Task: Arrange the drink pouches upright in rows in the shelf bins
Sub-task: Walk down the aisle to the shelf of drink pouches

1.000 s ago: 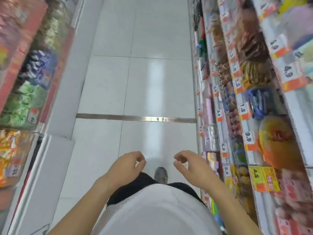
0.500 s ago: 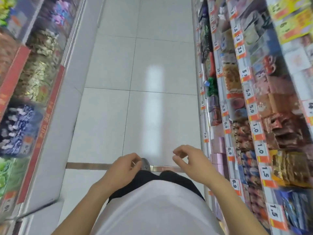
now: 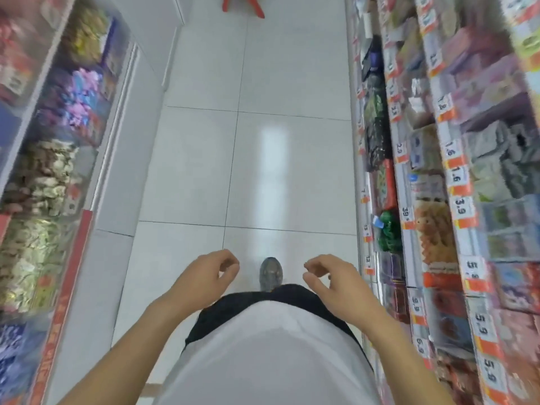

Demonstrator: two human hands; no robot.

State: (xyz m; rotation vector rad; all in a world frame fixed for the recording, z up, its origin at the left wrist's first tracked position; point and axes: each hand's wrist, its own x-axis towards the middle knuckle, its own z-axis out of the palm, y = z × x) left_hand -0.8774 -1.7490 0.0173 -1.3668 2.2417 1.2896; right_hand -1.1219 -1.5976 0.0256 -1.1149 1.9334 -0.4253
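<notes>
Blurred packets on my left shelves (image 3: 52,176), red object (image 3: 244,5) cut by top edge, right shelf goods (image 3: 482,159) smeared, unreadable.

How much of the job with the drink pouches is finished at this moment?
Nothing looks done: no drink pouches can be made out, since the goods on the shelves at both sides are blurred. Nothing is in hand: the left hand and right hand hang loosely curled and empty over the floor, one shoe forward in the aisle. All the arranging seems left.
</notes>
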